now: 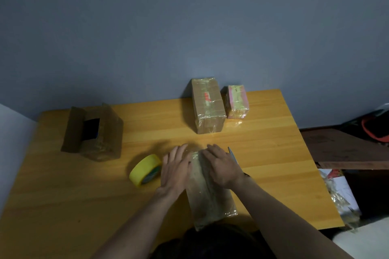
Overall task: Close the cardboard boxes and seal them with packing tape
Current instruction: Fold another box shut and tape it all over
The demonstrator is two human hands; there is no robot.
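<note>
The box in hand (207, 191) is found at lower centre of the frame on the wooden table (273, 153), already wrapped in clear tape. Its long axis is seen to run from the bottom edge of the frame up and slightly left, away from the person. Both hands are laid on its far end: the left hand (175, 168) is pressed flat against the left face with fingers straight and together, and the right hand (221, 164) is spread over the top and right face, fingers extended. Nothing is gripped by either; the tape is judged to be in the course of being smoothed down.

The yellow tape roll (145, 170) is lying just beside the left hand, to its left, so that hand is the nearer for a further strip. A pair of scissors (233, 156) is partly hidden behind the right hand.

An open box (92, 132), flaps raised, is noted at middle left, well apart from the hands and nearer the left arm. Two sealed boxes, a brown one (207, 105) and a small pink one (237, 101), are standing at upper centre against the wall
</note>
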